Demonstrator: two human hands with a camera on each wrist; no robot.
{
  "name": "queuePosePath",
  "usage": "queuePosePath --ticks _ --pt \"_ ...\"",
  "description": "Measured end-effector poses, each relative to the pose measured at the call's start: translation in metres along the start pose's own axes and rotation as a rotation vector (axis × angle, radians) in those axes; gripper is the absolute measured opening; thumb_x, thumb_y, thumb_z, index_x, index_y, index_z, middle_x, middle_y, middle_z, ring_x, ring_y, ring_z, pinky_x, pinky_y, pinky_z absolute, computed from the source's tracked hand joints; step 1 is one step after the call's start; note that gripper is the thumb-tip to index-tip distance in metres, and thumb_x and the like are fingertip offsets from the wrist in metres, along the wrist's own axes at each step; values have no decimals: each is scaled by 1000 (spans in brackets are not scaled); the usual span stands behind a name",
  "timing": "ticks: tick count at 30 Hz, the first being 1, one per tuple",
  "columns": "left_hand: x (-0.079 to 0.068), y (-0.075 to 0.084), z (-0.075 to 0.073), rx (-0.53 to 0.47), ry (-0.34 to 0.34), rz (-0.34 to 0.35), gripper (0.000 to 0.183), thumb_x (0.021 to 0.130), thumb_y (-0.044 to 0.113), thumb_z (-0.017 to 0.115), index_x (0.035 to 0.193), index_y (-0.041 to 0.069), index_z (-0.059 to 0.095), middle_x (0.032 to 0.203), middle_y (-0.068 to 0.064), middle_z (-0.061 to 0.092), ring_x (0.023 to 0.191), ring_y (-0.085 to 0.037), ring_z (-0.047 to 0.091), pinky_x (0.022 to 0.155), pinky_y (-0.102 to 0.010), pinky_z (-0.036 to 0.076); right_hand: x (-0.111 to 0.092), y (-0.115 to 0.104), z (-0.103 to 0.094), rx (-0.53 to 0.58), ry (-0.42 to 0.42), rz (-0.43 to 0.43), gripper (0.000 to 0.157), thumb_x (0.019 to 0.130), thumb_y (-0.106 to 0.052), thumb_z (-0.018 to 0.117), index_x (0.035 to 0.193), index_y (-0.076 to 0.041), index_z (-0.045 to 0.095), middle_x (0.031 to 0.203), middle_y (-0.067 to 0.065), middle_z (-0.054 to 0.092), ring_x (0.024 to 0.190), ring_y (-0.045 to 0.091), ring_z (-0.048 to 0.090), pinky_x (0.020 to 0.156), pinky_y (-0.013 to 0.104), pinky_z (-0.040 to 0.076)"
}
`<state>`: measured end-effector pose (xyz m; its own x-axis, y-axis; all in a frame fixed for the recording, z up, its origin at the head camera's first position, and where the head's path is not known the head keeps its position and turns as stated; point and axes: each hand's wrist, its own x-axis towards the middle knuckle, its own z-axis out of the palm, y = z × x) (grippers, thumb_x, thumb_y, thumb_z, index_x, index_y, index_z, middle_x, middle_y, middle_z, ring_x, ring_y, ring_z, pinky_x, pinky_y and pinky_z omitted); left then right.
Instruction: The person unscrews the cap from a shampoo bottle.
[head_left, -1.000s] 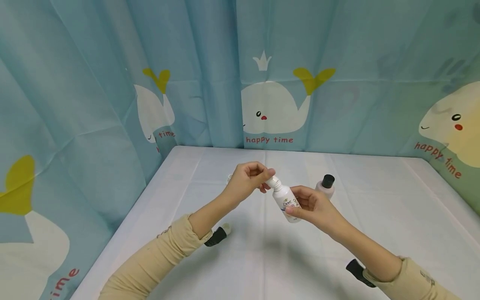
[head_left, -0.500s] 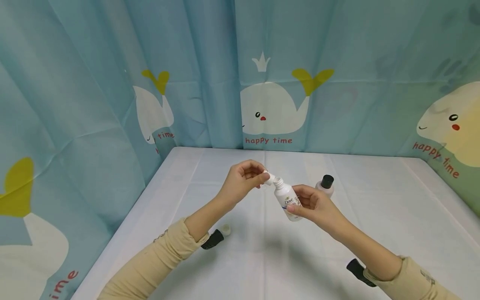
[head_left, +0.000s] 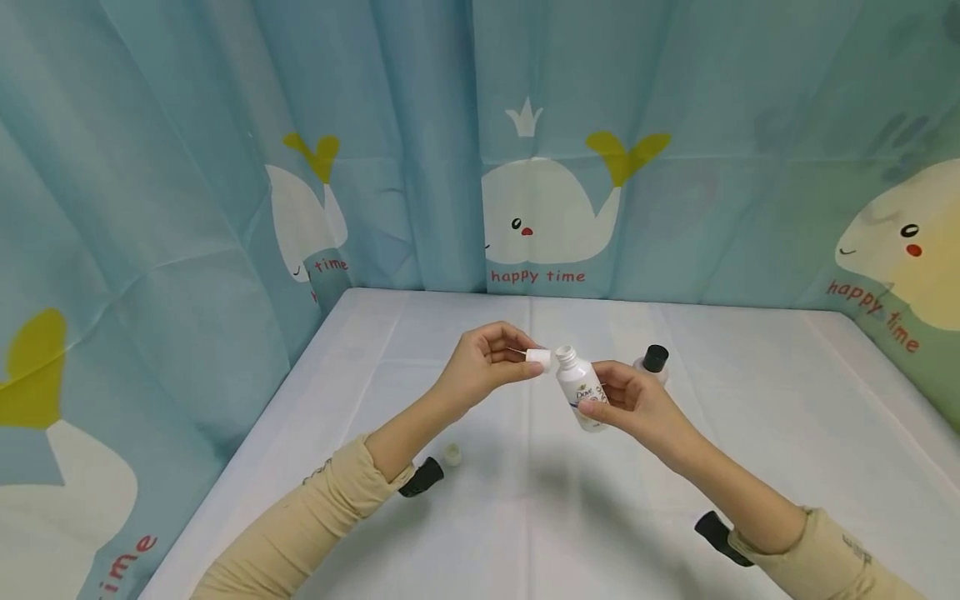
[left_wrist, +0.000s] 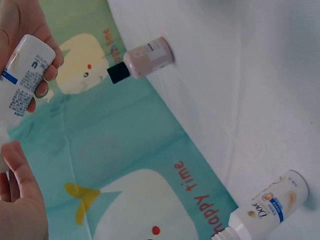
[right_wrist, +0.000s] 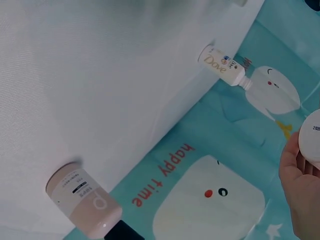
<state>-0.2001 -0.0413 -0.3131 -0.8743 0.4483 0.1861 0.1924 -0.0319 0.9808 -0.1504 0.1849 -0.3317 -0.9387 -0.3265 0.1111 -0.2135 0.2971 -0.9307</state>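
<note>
White Dove bottle [head_left: 578, 385], uncapped, tilted in midair, white cap [head_left: 538, 357] just beside

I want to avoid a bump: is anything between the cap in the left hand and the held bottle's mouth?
Nothing visible: in the head view, only a narrow gap separates the cap from the mouth of the bottle.

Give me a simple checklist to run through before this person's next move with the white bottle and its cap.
1. Left hand has a grip on the white cap: ok, pinched.
2. Right hand holds the white bottle: ok.
3. Cap off the bottle's neck: ok, apart.
4. Bottle upright: not ok, it tilts toward the left hand.
5. Pink bottle standing with its black cap on: ok.
6. Fill level in the held bottle: cannot tell.
</note>
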Motion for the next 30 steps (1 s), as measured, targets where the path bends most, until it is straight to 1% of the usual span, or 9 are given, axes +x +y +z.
queuePosePath --ticks 2,7,9,14,19,22,24,28,30 --pt "-1 0 -2 11 -19 -13 23 81 -2 69 103 -4 59 97 0 67 81 -9 63 79 -27 57 2 1 0 11 -2 4 42 89 -14 65 124 4 50 117 21 58 93 7 64 79 24 54" --pt "-5 -5 -4 88 -69 -77 40 83 2 68 123 4 60 111 -11 62 89 -8 61 82 -27 56 4 4 2 17 -9 21 46 89 -15 65 128 4 48 121 22 56 95 10 64 81 25 54" --pt "-6 -8 -4 115 -85 -85 44 84 3 68 127 6 59 117 -14 60 91 -9 61 83 -28 56 4 5 2 11 -12 19 46 89 -15 65 128 3 47 122 22 56 95 12 64 81 25 54" --pt "-5 -15 -1 177 -79 -78 37 83 4 69 120 4 64 118 -12 58 93 -12 59 83 -28 56 5 7 0 0 -29 6 45 90 -15 64 127 3 47 122 23 55 97 16 64 83 28 54" --pt "-5 -22 5 142 -77 -111 35 81 -1 70 114 -2 62 113 -14 60 92 -10 60 82 -29 57 4 8 -3 -12 -15 -1 44 88 -10 64 126 4 46 122 24 55 104 27 62 86 32 55" --pt "-6 -28 8 148 -68 -126 34 79 -1 72 111 -2 62 108 -16 63 87 -8 61 80 -27 57 4 10 -5 -18 -5 -1 44 87 -8 65 124 6 46 120 24 57 106 31 60 86 32 55" --pt "-7 -31 8 179 -53 -116 32 78 1 74 109 -1 64 104 -16 65 84 -8 61 78 -25 56 5 12 -5 -28 -1 -3 44 86 -8 66 123 7 47 119 24 57 105 31 61 86 30 55" --pt "-9 -39 10 267 -22 -62 30 76 5 77 104 1 67 95 -15 68 79 -7 60 75 -19 54 7 18 -5 -45 1 -11 43 86 -7 67 122 8 47 119 26 57 105 32 61 86 29 55" --pt "-11 -42 11 313 -17 -38 29 75 6 78 102 2 69 93 -13 69 78 -6 59 74 -17 53 8 21 -6 -55 5 -13 44 85 -6 67 122 9 47 119 26 57 106 34 60 87 29 55"
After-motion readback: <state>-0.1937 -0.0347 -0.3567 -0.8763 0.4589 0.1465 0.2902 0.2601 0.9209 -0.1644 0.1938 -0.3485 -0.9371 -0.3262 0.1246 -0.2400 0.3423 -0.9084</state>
